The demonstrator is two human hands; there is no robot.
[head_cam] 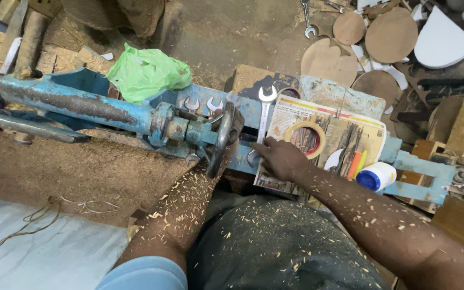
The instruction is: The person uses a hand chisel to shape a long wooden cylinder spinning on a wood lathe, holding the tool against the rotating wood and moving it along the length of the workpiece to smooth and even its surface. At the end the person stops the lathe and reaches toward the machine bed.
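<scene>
My right hand [281, 157] lies palm down on the blue machine bed [318, 88], fingertips on the lower end of a long silver spanner [264, 115]; fingers loosely curled, no firm pinch visible. The spanner runs upright along the left edge of a folded newspaper [296, 115]. My left hand [218, 161] reaches under the dark handwheel [226, 131], mostly hidden, so I cannot tell its grip. Little free room: 2 small spanners [202, 103] just left of it, a tape roll [307, 138] touching the paper beside my right hand. A white bottle with blue cap [377, 176] lies at the bed's right edge. A green plastic bag [146, 72] sits on the machine's far left. Open sawdust floor [81, 172] lower left.
</scene>
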